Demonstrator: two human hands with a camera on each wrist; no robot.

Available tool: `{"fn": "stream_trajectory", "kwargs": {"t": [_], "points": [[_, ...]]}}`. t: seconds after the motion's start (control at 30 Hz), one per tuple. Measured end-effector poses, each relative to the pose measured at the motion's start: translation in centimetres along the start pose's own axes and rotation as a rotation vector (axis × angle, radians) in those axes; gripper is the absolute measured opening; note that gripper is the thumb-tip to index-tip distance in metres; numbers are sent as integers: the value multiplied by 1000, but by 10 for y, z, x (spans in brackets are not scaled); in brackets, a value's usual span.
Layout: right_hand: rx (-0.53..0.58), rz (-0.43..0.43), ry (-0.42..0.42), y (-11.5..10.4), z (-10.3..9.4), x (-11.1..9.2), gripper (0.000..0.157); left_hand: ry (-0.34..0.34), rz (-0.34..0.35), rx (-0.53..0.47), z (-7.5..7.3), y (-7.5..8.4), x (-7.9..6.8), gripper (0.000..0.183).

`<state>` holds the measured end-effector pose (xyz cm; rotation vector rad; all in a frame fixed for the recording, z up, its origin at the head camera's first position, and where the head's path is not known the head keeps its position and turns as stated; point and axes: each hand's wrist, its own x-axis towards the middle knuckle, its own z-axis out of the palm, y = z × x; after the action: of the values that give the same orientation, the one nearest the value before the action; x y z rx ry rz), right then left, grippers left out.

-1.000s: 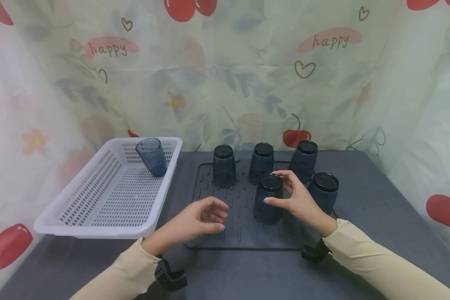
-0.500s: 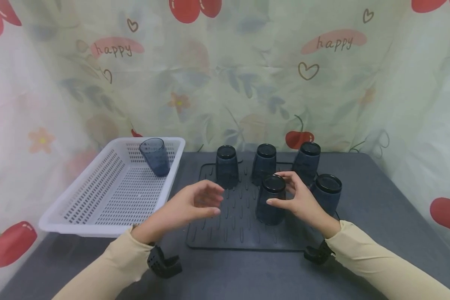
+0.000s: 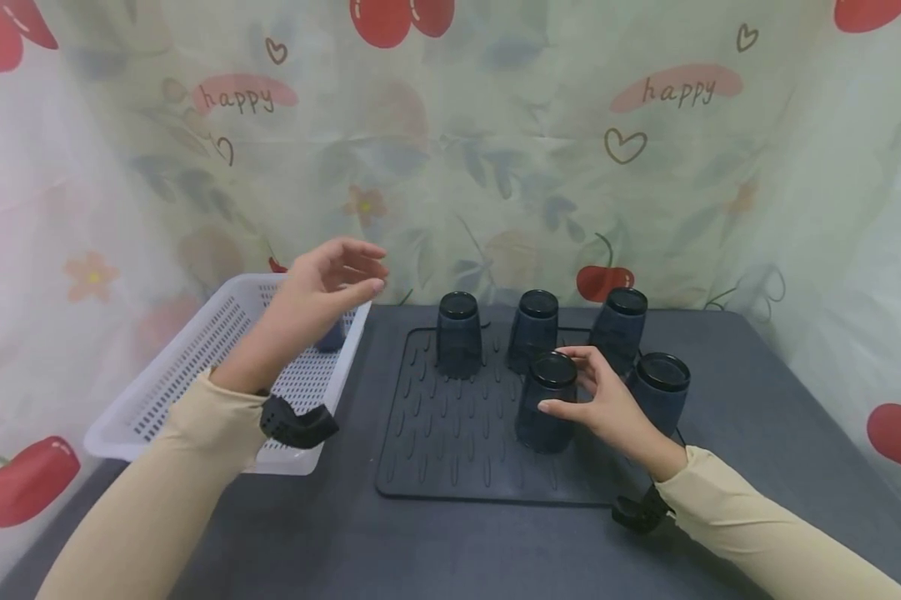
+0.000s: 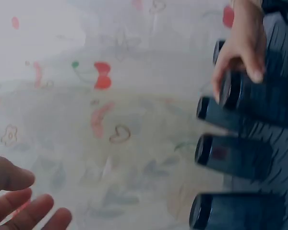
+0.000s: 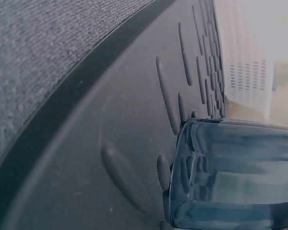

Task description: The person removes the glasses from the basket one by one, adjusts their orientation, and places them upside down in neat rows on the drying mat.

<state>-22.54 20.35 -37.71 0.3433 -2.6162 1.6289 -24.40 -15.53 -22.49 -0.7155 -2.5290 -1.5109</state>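
My right hand point(image 3: 598, 407) holds an upside-down blue-tinted drinking glass point(image 3: 543, 421), its thumb in front and its fingers behind. The glass stands on the dark ridged drying mat point(image 3: 435, 454); its rim touches the mat in the right wrist view, where the glass point(image 5: 240, 172) is seen close up. My left hand point(image 3: 322, 287) is raised over the white basket point(image 3: 350, 358), its fingers spread loosely around nothing. Behind that hand, one blue glass point(image 3: 332, 336) in the basket is mostly hidden. In the left wrist view, the left hand point(image 4: 24, 201) shows at the lower left.
Along the back of the mat stand upside-down glasses: a left one point(image 3: 459, 337), a middle one point(image 3: 534, 329) and a right one point(image 3: 618, 325). Another glass point(image 3: 660, 387) stands right of my right hand. A patterned curtain point(image 3: 450, 167) encloses the grey table point(image 3: 480, 550).
My left hand has moved up and left, from beside the mat to over the basket, now covering much of the glass there. My right hand stays on its glass.
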Motion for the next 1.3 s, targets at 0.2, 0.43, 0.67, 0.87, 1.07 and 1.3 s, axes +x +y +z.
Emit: {"fn": "stream_trajectory", "kwargs": {"t": [0.2, 0.43, 0.67, 0.87, 1.07, 1.3], "points": [[-3, -5, 7, 1, 0, 1, 78, 176, 0, -12, -23, -21, 15, 35], [-6, -17, 12, 3, 1, 2, 78, 354, -25, 4, -34, -67, 27, 44], [-3, -20, 9, 3, 1, 1, 78, 548, -30, 29, -36, -114, 32, 57], [3, -19, 4, 3, -1, 1, 78, 599, -67, 49, -39, -130, 35, 66], [9, -25, 3, 3, -1, 2, 78, 573, -166, 82, -40, -142, 39, 78], [12, -28, -2, 4, 0, 1, 78, 496, -294, 125, -40, -154, 38, 92]]}}
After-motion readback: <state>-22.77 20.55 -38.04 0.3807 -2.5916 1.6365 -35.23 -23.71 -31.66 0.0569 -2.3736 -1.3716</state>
